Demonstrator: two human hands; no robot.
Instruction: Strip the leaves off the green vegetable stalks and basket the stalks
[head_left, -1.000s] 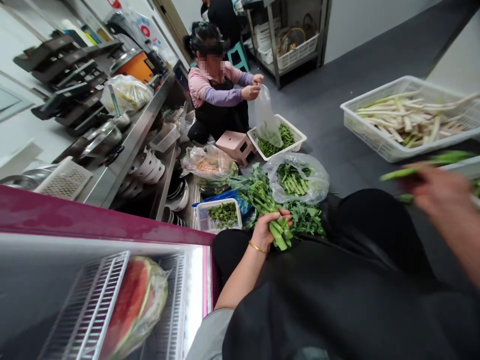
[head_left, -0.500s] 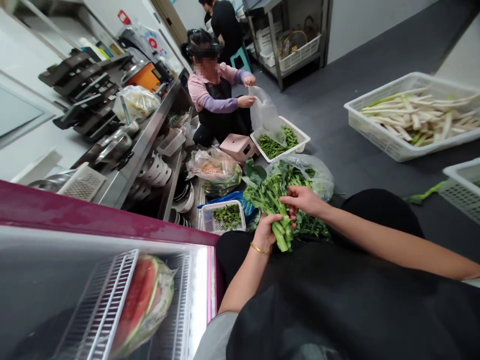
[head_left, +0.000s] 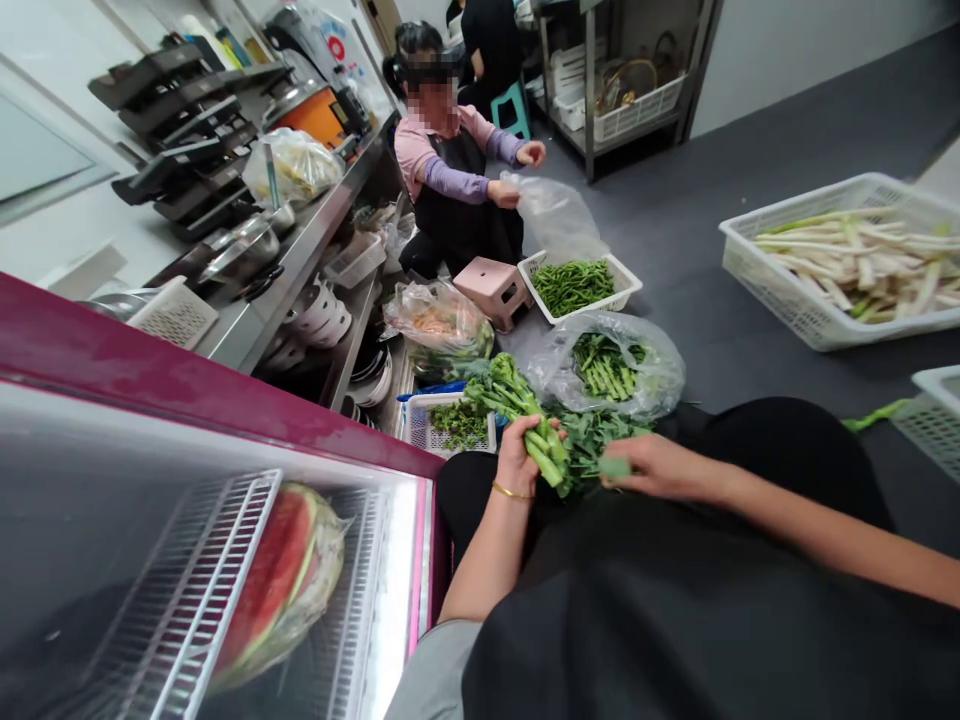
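My left hand (head_left: 516,462) is closed round the thick lower stems of a bunch of Chinese broccoli (head_left: 514,388), its leafy tops pointing away from me. Off to the right, my right hand (head_left: 664,468) is blurred by motion, with a piece of green leaf (head_left: 615,467) between its fingers. A heap of loose green leaves (head_left: 596,437) lies below and between my hands. Just beyond it, a clear plastic bag (head_left: 664,362) stands open with more green stalks (head_left: 606,366) inside.
A white basket of green beans (head_left: 574,288) sits by a pink stool (head_left: 491,285), near a crouching co-worker (head_left: 457,180) holding a plastic bag. At right is a basket of pale stalks (head_left: 862,260). An open fridge (head_left: 405,540) with cut watermelon (head_left: 289,580) stands at my left.
My right hand has drawn away from the bunch, rightward and lower, with a leaf piece. My left hand keeps its grip. The co-worker's hands have moved apart, one letting go of the bag.
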